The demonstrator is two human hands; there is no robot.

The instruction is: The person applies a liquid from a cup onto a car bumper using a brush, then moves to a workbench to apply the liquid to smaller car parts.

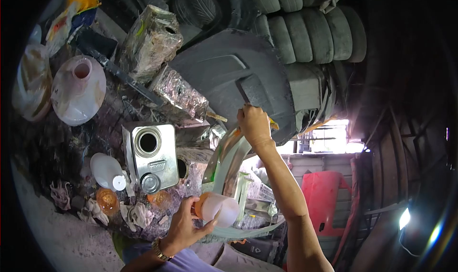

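Observation:
My left hand (183,226) is wrapped round a translucent plastic cup (222,210) with an orange part at one end, held tilted near the bottom centre. Higher up, my right hand (254,125) is closed in front of a dark grey panel (214,57). A thin dark stick (244,91) juts from the top of its fist. Beneath the right hand is a curved, shiny strip (228,164) with green and orange patches. Left of the cup stands an open metal can (164,164), its round cap (150,183) lying at its lower edge.
A white bottle (106,171), orange cups (108,201) and crumpled rags (137,215) are at the left. Farther back are a large white jug (78,93) and wrapped blocks (150,43). Tyres (317,36) are stacked at the top; a red panel (324,203) stands right.

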